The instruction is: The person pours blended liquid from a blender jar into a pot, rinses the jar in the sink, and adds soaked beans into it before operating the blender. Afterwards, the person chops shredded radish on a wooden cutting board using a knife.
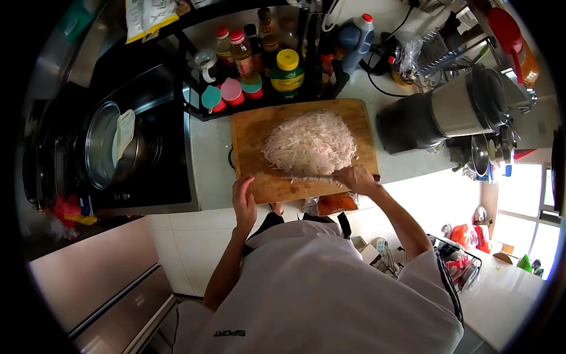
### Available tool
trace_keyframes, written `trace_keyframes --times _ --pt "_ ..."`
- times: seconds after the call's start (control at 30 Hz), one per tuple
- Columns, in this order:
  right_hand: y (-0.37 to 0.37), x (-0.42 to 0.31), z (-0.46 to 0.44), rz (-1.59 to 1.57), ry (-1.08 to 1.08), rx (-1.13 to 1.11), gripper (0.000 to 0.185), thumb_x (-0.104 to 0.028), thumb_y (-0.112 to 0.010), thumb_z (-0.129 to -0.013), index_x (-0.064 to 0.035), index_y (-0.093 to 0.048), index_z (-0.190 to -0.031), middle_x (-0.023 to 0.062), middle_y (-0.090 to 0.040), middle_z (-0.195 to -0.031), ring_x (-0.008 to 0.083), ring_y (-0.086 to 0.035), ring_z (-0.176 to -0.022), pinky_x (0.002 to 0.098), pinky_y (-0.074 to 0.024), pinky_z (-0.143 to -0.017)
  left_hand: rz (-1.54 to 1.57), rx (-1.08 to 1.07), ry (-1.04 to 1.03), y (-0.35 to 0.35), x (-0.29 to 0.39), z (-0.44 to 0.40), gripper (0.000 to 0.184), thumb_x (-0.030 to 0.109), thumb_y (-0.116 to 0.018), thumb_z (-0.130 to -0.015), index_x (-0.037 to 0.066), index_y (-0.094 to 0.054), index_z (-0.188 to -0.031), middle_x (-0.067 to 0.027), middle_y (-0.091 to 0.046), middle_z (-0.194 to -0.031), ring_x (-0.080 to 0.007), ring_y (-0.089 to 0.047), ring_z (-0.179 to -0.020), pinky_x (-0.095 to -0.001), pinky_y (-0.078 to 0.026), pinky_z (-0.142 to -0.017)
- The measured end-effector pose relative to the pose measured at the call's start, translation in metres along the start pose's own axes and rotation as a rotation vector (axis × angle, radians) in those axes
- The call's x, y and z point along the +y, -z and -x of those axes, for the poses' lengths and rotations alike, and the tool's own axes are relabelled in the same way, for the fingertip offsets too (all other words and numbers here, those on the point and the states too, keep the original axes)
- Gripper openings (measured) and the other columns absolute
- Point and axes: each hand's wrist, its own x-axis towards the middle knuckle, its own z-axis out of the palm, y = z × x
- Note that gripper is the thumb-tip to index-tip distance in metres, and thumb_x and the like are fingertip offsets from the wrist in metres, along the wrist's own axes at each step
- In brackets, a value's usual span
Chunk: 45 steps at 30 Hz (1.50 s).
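A large mound of pale pinkish shreds (309, 141) lies on the wooden cutting board (250, 133); what food it is I cannot tell. My right hand (356, 179) is closed round the handle of a knife (312, 177) at the board's front right. The blade points left along the near side of the mound, with some bits around it. At the front left edge of the board is my left hand (243, 202), holding nothing, its fingers partly extended and apart. Whether it touches the board's edge is unclear.
Behind the board stands a black rack with bottles (242, 53), a yellow-lidded jar (288, 74) and lidded seasoning pots (232, 91). A blender (442, 109) is to the right. On the left, a pot (103, 147) sits on the black cooktop (171, 159).
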Motion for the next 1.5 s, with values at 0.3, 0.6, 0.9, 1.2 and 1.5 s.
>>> trace_keyframes --times 0.3,0.6,0.9,1.2,1.5 --pt "0.033 0.036 0.019 -0.101 0.185 0.039 0.022 -0.030 -0.057 -0.091 -0.0101 -0.067 -0.095 0.0114 -0.066 -0.076 0.0286 -0.064 -0.072 0.0397 -0.0491 -0.066 -0.034 -0.037 -0.034 -0.015 0.012 -0.003 0.046 -0.012 -0.036 -0.076 0.000 -0.056 -0.115 -0.0144 -0.053 -0.122 -0.0284 -0.052 -0.112 -0.0355 -0.042 -0.096" --pt "0.037 0.104 0.030 -0.047 0.228 -0.040 0.025 -0.034 -0.059 -0.089 -0.0140 -0.069 -0.099 0.0085 -0.069 -0.083 0.0258 -0.066 -0.075 0.0380 -0.0513 -0.066 -0.062 -0.022 -0.005 -0.035 0.023 0.009 0.042 -0.009 -0.038 -0.075 -0.001 -0.058 -0.112 -0.0189 -0.054 -0.118 -0.0343 -0.050 -0.113 -0.0419 -0.038 -0.100" --pt "0.059 0.103 0.041 -0.117 0.339 0.087 0.024 -0.030 -0.063 -0.087 -0.0099 -0.071 -0.096 0.0066 -0.071 -0.088 0.0261 -0.066 -0.074 0.0366 -0.0510 -0.064 -0.099 -0.059 -0.034 -0.049 0.041 0.004 0.044 -0.009 -0.038 -0.073 -0.002 -0.058 -0.112 -0.0198 -0.054 -0.118 -0.0357 -0.051 -0.112 -0.0419 -0.038 -0.100" --pt "-0.001 0.040 0.122 -0.439 -0.382 0.587 0.018 -0.010 -0.059 -0.089 0.0015 -0.055 -0.076 0.0087 -0.044 -0.053 0.0145 -0.043 -0.047 0.0337 -0.0343 -0.046 -0.055 -0.096 -0.061 -0.059 0.042 0.003 0.044 -0.011 -0.037 -0.077 -0.001 -0.059 -0.114 -0.0160 -0.055 -0.120 -0.0313 -0.051 -0.113 -0.0387 -0.040 -0.098" --pt "-0.077 -0.016 0.088 -0.599 -0.753 0.775 0.056 0.002 -0.048 -0.084 -0.0026 -0.039 -0.139 0.0249 -0.059 -0.089 0.0366 -0.057 -0.074 0.0430 -0.0472 -0.070 0.051 -0.243 -0.111 -0.066 0.045 -0.023 0.045 -0.014 -0.041 -0.075 0.001 -0.057 -0.114 -0.0149 -0.053 -0.119 -0.0317 -0.050 -0.112 -0.0372 -0.040 -0.098"
